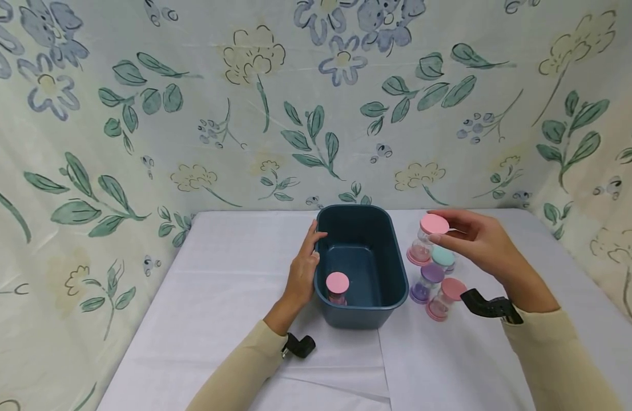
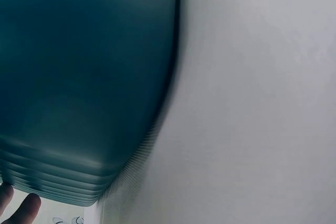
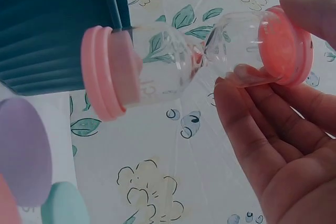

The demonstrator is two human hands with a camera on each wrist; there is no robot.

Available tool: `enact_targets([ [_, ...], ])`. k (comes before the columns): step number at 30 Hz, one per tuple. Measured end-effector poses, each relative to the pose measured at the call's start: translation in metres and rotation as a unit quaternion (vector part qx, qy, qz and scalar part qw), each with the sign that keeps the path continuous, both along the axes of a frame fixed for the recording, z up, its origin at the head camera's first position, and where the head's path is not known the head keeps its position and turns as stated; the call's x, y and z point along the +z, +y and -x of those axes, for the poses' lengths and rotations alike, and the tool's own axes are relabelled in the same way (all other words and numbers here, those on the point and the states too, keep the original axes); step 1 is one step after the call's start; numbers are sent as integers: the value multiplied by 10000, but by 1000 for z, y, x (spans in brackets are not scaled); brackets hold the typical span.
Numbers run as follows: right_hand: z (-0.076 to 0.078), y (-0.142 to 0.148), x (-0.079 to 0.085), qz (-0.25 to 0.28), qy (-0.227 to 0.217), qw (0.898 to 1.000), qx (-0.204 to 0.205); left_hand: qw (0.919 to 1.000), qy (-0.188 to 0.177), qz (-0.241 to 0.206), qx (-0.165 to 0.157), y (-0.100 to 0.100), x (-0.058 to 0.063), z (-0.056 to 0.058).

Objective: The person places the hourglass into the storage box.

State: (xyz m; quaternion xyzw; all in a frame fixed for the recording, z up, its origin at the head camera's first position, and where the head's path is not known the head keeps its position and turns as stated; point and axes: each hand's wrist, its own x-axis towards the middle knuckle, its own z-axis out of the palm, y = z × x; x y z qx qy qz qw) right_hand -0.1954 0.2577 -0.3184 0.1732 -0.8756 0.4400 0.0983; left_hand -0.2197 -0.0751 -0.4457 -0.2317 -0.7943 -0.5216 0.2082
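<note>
Head view: pink hourglass was pinched at upper cap by right hand, right of bin. Bin's left rim was touched by left hand, fingers mostly straight. Work seemed early: pink-lidded hourglass was housed inside; purple hourglass, teal hourglass, coral hourglass were left on table.

Bin dark teal-blue. Pink-capped hourglasses, clear glass; purple hourglass; mint-capped hourglass. Tabletop white. Backdrop pale, floral: blue flowers, green leaves, yellow blooms. Sleeves beige.
</note>
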Motion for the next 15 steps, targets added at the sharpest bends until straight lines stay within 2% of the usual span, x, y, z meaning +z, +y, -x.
enact_targets([
  [8,5,-12,7,-70,-107,9996,265,9999,87,-82,-75,0,-1,2],
  [15,7,-15,16,-129,27,9992,379,9999,80,-86,-123,-1,-1,2],
])
